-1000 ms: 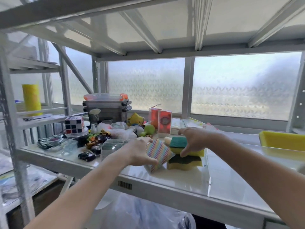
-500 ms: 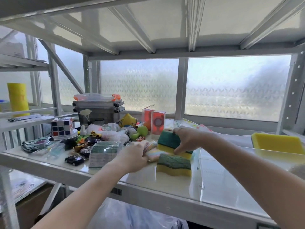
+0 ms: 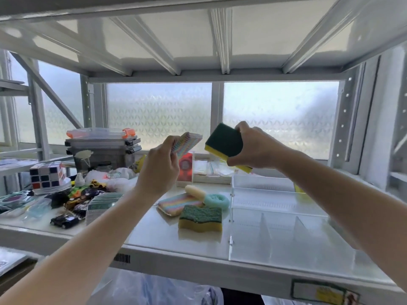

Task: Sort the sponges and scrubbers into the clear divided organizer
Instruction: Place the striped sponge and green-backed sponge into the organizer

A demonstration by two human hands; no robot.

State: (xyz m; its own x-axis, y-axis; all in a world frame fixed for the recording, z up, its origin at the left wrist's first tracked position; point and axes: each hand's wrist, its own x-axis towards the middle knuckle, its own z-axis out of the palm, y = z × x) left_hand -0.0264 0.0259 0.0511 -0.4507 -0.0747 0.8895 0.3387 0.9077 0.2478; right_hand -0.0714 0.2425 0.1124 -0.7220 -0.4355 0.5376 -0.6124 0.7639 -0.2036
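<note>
Two raised hands, left hand (image 3: 159, 167) gripping striped sponge (image 3: 187, 144), right hand (image 3: 256, 148) gripping green-yellow sponge (image 3: 223, 143)

**A storage corner by a frosted window**

I stand at a white metal shelf rack (image 3: 198, 264) with punched uprights and a barcode sticker (image 3: 121, 259) on its front lip, the sort kept in a home utility or store room. Beyond my left grip (image 3: 159, 167) and right grip (image 3: 255, 148), frosted patterned window panes (image 3: 279, 119) let daylight through. Left of my left grip lie household odds: a puzzle cube (image 3: 47, 175), toy cars (image 3: 64, 220), stacked latched plastic bins (image 3: 102, 148).
</note>
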